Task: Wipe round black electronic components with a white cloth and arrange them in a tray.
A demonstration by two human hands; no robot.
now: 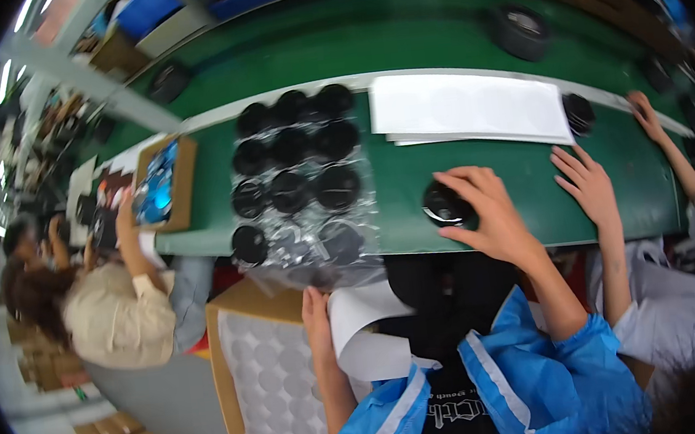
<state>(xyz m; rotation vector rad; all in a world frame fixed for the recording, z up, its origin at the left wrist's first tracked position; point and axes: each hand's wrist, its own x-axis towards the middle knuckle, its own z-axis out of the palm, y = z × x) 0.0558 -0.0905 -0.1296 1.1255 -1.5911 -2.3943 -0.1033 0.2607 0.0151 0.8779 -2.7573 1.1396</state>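
Observation:
My right hand (491, 214) curves round a glossy black round part (446, 205), thumb and fingers at its rim, over the green bench. To its left lies a clear plastic tray (295, 246) of round pockets. Black round parts (285, 147) fill most pockets, while two in the nearest row show no black part. Below the tray's near edge my left hand (317, 317) is upright, its fingers closed at the edge of a curling white sheet (368, 329). Its exact grip is partly hidden.
An open carton (221, 383) with a round-patterned white layer stands below the tray. A stack of white sheets (467, 107) lies at the back. Co-workers sit on both sides; one person's hand (588, 183) rests at my right. Behind, a green conveyor carries a dark round item (521, 32).

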